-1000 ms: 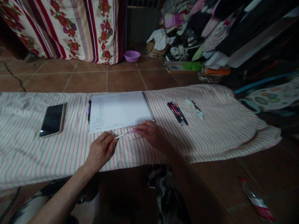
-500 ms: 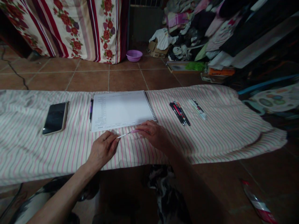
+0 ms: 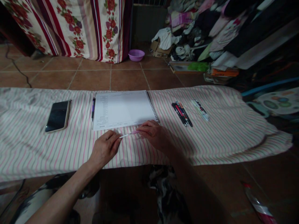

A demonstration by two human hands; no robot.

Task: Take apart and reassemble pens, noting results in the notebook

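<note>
A thin pink-and-white pen (image 3: 128, 134) lies between my two hands just below a spiral notebook (image 3: 123, 109). My left hand (image 3: 105, 148) pinches the pen's white end with closed fingers. My right hand (image 3: 154, 134) has its fingers closed on the pink end. Both hands rest on a pink-and-green striped cloth (image 3: 221, 137) spread on the floor. The notebook is open at a page with a printed table.
A dark phone (image 3: 57, 115) lies on the cloth at left, a purple pen (image 3: 93, 107) beside the notebook. Several pens (image 3: 182, 113) and a white one (image 3: 200, 109) lie at right. A purple bowl (image 3: 136, 55), flowered fabric (image 3: 77, 28) and piled clothes (image 3: 198, 31) stand beyond.
My hands and the pen stay in place. The view has drifted slightly, so everything sits a little further right in the picture.
</note>
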